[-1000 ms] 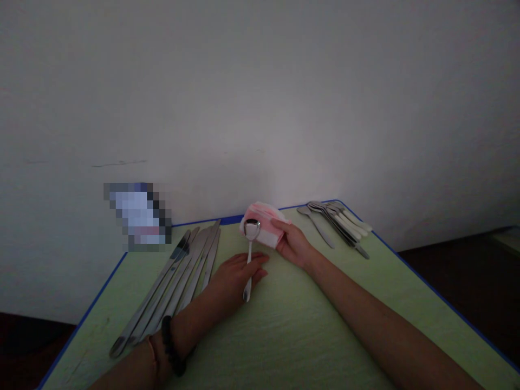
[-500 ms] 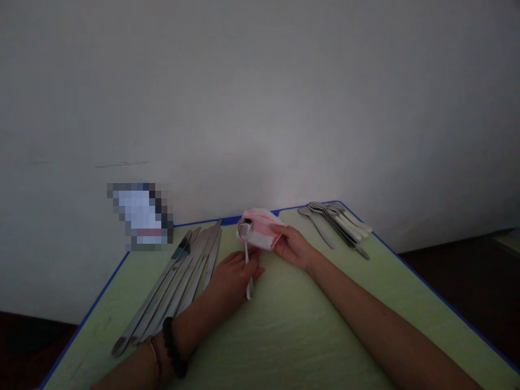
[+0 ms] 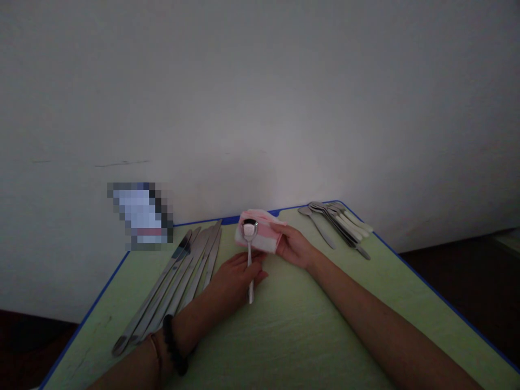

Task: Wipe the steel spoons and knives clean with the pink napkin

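My left hand (image 3: pixel 235 276) grips the handle of a metal spoon (image 3: pixel 249 238), whose bowl points away from me and rests against a pink and white cloth (image 3: pixel 260 234). My right hand (image 3: pixel 294 246) holds that folded cloth from the right, fingers closed on it, just behind the spoon's bowl. Both hands sit near the far middle of the green table (image 3: pixel 292 325). A dark bead bracelet is on my left wrist.
A row of several long knives (image 3: pixel 179 281) lies at the left of the table. A pile of several spoons (image 3: pixel 337 222), some with white handles, lies at the far right corner. A pale wall stands right behind the table's blue far edge.
The spoon's bowl shifted slightly left, then back to the middle of the cloth. The cloth has moved a little leftward and flattened. Both hands stayed almost in place.
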Demonstrator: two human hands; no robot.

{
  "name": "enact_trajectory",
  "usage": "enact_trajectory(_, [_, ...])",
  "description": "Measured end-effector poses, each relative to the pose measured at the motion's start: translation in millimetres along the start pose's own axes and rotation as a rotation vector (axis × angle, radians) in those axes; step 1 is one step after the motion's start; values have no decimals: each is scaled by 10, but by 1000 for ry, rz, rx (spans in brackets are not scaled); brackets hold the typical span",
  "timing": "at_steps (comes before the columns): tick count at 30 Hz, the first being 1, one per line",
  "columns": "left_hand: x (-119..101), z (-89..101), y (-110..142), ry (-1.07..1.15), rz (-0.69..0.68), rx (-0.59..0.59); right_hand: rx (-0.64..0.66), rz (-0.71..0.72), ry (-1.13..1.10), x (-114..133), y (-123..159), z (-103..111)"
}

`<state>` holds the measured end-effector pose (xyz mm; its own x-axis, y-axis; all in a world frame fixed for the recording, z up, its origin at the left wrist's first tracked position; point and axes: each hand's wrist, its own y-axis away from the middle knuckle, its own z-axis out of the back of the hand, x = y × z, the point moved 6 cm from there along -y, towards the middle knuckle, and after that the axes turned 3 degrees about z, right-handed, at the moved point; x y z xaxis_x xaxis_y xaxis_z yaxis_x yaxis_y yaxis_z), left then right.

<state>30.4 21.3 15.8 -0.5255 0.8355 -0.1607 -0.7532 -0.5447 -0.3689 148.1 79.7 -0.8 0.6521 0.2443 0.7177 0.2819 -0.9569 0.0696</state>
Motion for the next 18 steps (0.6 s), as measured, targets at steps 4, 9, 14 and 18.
enact_trajectory(4, [-25,-20,12,101,-22,15,71,-8,65,-6,24,-49])
enact_trajectory(9, [-108,-35,22,169,-108,84,73,-17,162,-37,41,-15])
enact_trajectory(14, [-136,0,-7,236,-88,135,10,29,195,-29,36,1])
enact_trajectory(18, [-119,31,-9,326,-8,179,-127,107,126,18,15,38])
